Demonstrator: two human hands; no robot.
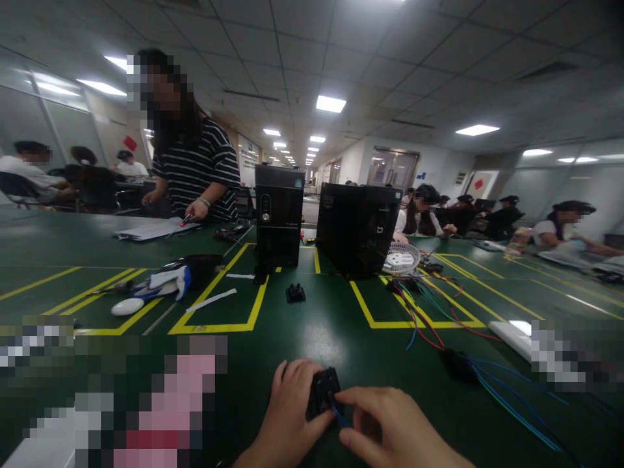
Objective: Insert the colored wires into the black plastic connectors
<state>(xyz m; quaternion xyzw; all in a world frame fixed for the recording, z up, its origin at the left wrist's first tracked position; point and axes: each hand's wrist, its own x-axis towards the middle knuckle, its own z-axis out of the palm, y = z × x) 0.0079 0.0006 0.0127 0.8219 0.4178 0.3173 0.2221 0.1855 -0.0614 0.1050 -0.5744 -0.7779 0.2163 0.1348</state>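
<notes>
My left hand [292,409] is wrapped round the left side of a small black part [325,389], low in the middle of the view over the green table [219,357]. At the part's right side, my right hand [385,419] pinches a short blue wire [337,413] between thumb and forefinger. One end of this wire meets the black part; the exact contact is too small to make out. Farther up the table lies another small black part [295,292], apart from both hands.
Two black computer towers [279,214] [358,227] stand behind. Loose coloured wires [502,396] and a white tray [517,338] lie right. A dark bag [195,270] and white mouse [127,307] are left. A person in a striped shirt [199,166] stands across the table.
</notes>
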